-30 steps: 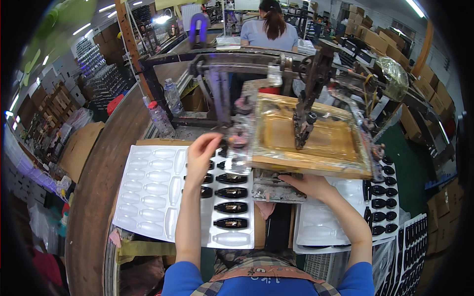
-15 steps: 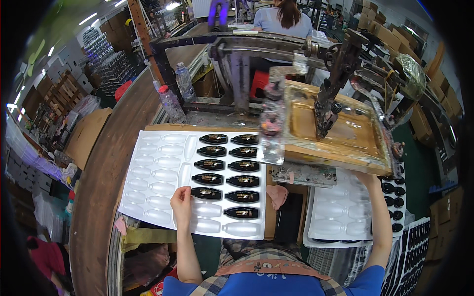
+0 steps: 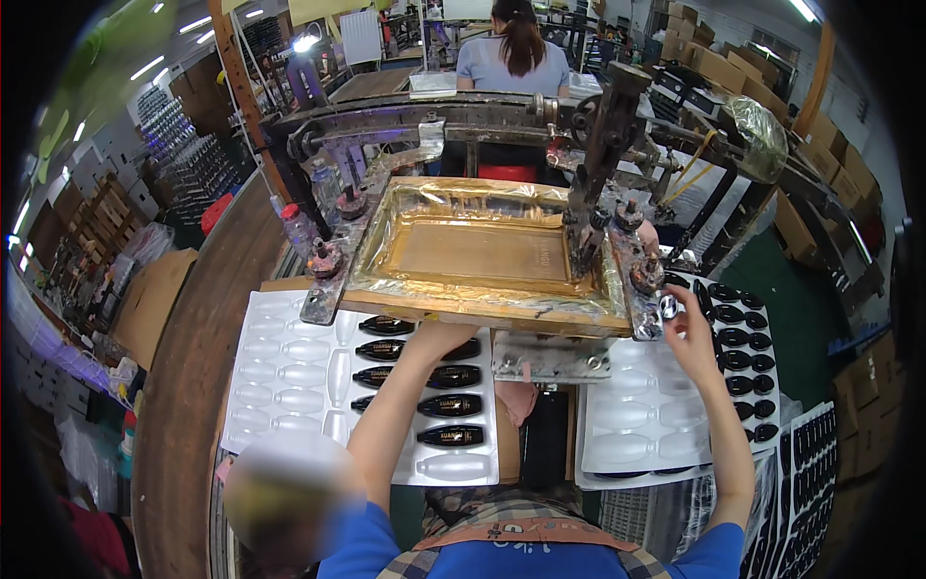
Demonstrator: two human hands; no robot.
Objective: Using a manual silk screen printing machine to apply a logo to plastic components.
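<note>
The screen-printing frame point(image 3: 482, 317), with gold-brown mesh and a dark squeegee arm, hangs over a metal fixture point(image 3: 550, 362). My left hand point(image 3: 436, 338) reaches beneath the frame's front edge above the left white tray point(image 3: 289, 425); its fingers are hidden. That tray holds several glossy black, gold-printed containers point(image 3: 451, 406) in its right columns. My right hand point(image 3: 690, 326) is at the frame's right end, fingers curled on a small shiny rounded thing, too small to name, beside a clamp plate. The right white tray point(image 3: 627, 415) has small black pieces point(image 3: 739, 384) along its right side.
A person point(image 3: 511, 63) sits with their back to me behind the machine. Bottles point(image 3: 294, 232) stand at its left. A pink rag point(image 3: 519, 403) lies between the trays. A wooden bench point(image 3: 183, 367) runs along the left; cartons point(image 3: 733, 68) are stacked right. A blurred patch covers the lower left.
The screen frame has moved left to the centre. My left hand has risen from the left tray to under the frame. My right hand has come out from beneath the frame to its right end.
</note>
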